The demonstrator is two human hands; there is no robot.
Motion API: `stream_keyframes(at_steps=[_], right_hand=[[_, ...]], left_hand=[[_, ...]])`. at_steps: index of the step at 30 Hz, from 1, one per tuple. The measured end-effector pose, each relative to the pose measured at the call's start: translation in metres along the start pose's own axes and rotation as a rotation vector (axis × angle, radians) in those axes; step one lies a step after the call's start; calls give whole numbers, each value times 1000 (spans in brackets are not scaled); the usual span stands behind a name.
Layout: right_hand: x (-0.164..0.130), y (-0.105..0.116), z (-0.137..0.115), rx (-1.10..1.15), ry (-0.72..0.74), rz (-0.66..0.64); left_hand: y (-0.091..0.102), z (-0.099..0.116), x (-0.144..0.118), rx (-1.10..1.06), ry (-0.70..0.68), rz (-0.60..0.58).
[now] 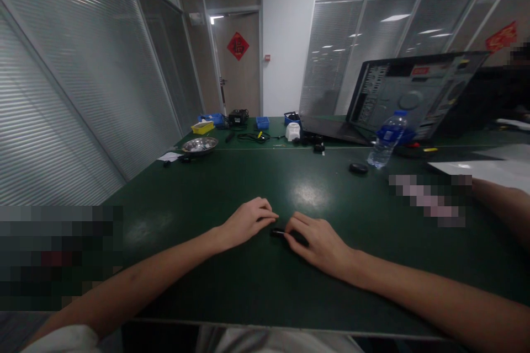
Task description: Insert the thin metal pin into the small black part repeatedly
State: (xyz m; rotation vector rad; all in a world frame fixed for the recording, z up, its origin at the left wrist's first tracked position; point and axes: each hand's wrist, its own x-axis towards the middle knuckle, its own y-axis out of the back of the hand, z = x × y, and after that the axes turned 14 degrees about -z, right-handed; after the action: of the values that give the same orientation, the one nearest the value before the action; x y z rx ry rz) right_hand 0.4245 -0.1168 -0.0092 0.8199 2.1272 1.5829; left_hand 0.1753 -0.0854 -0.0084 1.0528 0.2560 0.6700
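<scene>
Head view: both forearms rest on the green table (199, 198), hands meeting near the front edge. The left hand (247, 222) lies palm down, fingers curled together, tips touching or just beside a small black object (277, 231). The right hand (318, 242) pinches the other end of that object between thumb and fingers; what the object is cannot be told. Farther back, well apart: a black mouse (358, 168), a water bottle (387, 146) lying tilted, an opened computer case (414, 94), a metal bowl (200, 145), blue bins (262, 122) and a yellow tray (202, 127). Another person's forearm (501, 204) rests at the right edge.
</scene>
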Motion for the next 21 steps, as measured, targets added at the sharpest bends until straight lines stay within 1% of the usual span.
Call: stream_keyframes(at_steps=[3, 7, 13, 17, 21], right_hand=[[0, -1, 1, -2, 5, 12], [-1, -3, 3, -6, 7, 11], [-2, -4, 2, 10, 9, 21], [-2, -1, 1, 14, -15, 17], [-2, 1, 1, -4, -59, 31]], left_hand=[[-3, 1, -2, 48, -4, -28], [-3, 8, -7, 33, -6, -11], [-3, 21, -10, 49, -103, -57], [-4, 17, -8, 76, -124, -62], [0, 10, -6, 65, -83, -52]])
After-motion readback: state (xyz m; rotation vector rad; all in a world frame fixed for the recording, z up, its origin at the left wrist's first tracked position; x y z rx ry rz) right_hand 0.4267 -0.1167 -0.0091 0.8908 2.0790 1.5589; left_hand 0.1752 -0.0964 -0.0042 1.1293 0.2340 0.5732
